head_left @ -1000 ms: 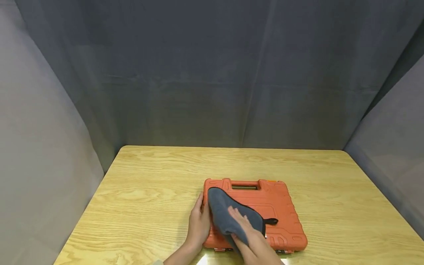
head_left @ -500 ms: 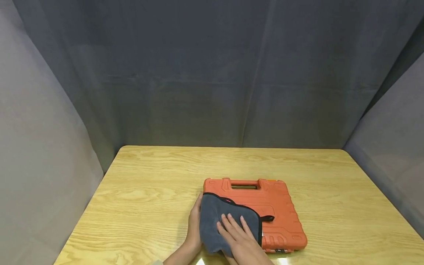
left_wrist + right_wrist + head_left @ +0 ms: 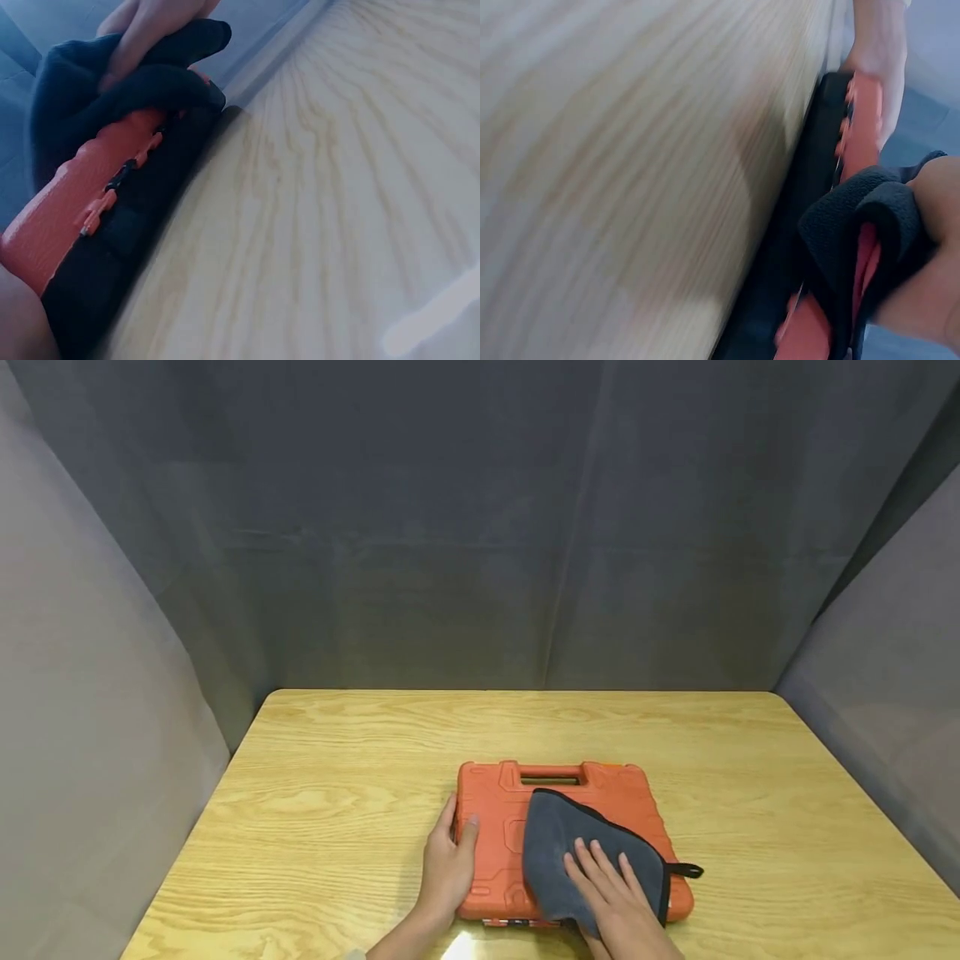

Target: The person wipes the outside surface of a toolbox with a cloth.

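Observation:
An orange-red plastic tool case (image 3: 491,852) with a black lower half lies flat on the table, its handle on the far side. My left hand (image 3: 447,864) holds the case's left edge, thumb on the lid and the other fingers along the side. On the lid's right part lies a dark grey cloth (image 3: 555,852) with black edging and a black loop. My right hand (image 3: 618,902) presses down on this cloth with its fingers spread and straight. In the right wrist view the cloth (image 3: 847,214) hangs folded over the case's near edge, showing a pink inside.
The wood-grain table (image 3: 337,777) extends to the left, right and behind the case. A dark grey curtain (image 3: 420,568) stands behind it, with pale fabric walls (image 3: 97,693) at the sides. Latches (image 3: 120,176) line the case's near side.
My right hand has slid the cloth first left, then right across the lid, baring the lid's left part. My left hand stays at the case's left edge.

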{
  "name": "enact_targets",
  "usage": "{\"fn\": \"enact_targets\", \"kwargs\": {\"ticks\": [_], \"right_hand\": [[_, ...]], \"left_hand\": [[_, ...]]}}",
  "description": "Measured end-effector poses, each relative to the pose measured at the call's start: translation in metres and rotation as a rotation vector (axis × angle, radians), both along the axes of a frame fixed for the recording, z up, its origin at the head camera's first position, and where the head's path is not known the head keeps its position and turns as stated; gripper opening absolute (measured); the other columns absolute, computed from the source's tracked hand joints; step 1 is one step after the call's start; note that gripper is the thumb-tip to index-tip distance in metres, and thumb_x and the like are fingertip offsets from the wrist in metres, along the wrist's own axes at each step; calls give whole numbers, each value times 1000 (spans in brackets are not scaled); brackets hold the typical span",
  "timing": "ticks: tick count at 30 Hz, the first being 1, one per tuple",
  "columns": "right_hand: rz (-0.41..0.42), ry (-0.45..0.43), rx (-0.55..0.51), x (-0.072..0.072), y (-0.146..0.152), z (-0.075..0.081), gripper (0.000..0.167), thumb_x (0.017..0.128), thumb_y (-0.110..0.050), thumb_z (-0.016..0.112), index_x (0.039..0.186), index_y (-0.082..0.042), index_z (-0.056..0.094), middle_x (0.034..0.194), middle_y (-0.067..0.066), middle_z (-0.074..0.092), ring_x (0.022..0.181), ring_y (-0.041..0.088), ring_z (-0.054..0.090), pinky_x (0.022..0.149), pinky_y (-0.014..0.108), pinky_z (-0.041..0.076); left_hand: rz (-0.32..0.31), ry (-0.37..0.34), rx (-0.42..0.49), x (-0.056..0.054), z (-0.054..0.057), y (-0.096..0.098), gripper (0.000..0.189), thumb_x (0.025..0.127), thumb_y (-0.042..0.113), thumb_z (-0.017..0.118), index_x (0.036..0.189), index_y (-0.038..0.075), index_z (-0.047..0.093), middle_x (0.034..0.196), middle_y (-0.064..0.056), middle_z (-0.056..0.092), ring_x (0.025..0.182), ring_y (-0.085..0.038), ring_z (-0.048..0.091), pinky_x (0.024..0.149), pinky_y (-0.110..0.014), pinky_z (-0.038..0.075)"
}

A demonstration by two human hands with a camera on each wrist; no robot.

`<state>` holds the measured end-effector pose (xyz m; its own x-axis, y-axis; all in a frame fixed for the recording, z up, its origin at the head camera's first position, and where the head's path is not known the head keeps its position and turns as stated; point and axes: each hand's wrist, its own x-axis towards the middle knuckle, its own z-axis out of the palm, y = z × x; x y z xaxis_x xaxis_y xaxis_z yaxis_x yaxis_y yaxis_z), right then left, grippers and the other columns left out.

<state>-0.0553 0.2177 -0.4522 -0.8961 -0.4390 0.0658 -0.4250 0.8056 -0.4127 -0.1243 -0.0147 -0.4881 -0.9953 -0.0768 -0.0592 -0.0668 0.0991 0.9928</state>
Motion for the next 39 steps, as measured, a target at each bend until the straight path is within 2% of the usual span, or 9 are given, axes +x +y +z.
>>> {"fn": "enact_targets", "kwargs": {"ticks": [6, 10, 14, 18, 22, 25, 30, 36, 39], "right_hand": [[-89, 39, 19, 1, 34, -4, 118, 63, -75, 75, 147, 3, 45, 154, 26, 35, 143, 43, 28, 119, 41, -11], [-118, -8, 29, 0, 56, -7, 121, 62, -74, 76, 148, 3, 43, 155, 27, 32, 148, 35, 17, 119, 49, -7], [-117, -17, 61, -3, 80, -10, 120, 62, -69, 80, 147, 6, 42, 152, 31, 34, 143, 47, 24, 114, 66, 10], [-124, 27, 23, -7, 96, -12, 99, 74, -53, 82, 147, 1, 44, 153, 24, 39, 144, 40, 28, 113, 59, 25], [-231, -123, -83, -11, 92, 16, 60, 99, -23, 65, 149, 2, 42, 148, 29, 42, 135, 47, 40, 103, 57, 43], [-305, -233, -204, -16, 85, 45, 43, 108, -18, 46, 145, 3, 45, 141, 30, 49, 124, 49, 51, 90, 54, 52], [-291, -213, -381, -35, 79, 74, 46, 110, -26, 41, 143, 5, 45, 134, 27, 55, 118, 40, 57, 82, 38, 56], [-213, -382, -575, -76, 58, 89, 61, 109, -36, 42, 152, 6, 32, 140, 28, 49, 115, 35, 59, 83, 35, 56], [-150, -432, -595, -96, 42, 87, 60, 109, -35, 42, 152, 5, 33, 135, 27, 52, 103, 30, 63, 78, 37, 56]], "left_hand": [[-19, -5, 46, 2, 1, -3, 66, 105, 24, 53, 157, -2, 22, 156, -24, 30, 137, -39, 38, 110, -55, 34], [-37, -13, 87, 2, 1, -2, 70, 104, 28, 55, 157, -2, 20, 155, -25, 31, 133, -37, 45, 107, -51, 41], [-56, -31, 113, 3, 2, 0, 73, 104, 29, 56, 157, -2, 18, 155, -26, 32, 128, -35, 50, 101, -45, 47], [-43, -24, 113, 3, 2, 1, 73, 103, 28, 57, 157, -4, 18, 155, -26, 30, 130, -37, 48, 102, -46, 46], [-34, -4, 93, 2, 4, 0, 72, 103, 28, 57, 157, -3, 20, 154, -26, 33, 127, -35, 50, 102, -46, 46], [-22, -1, 67, 1, 4, -2, 72, 103, 28, 58, 157, -2, 22, 153, -24, 37, 122, -32, 55, 100, -44, 49], [-22, -13, 61, 1, 4, -3, 71, 103, 28, 58, 157, -2, 22, 153, -24, 37, 123, -32, 55, 99, -43, 49], [-39, -21, 85, 2, 3, -1, 71, 103, 28, 57, 157, -2, 21, 154, -25, 35, 122, -33, 55, 97, -42, 51], [-40, -24, 79, 2, 2, 0, 71, 103, 29, 57, 157, -2, 21, 155, -25, 33, 128, -35, 50, 102, -46, 47]]}}
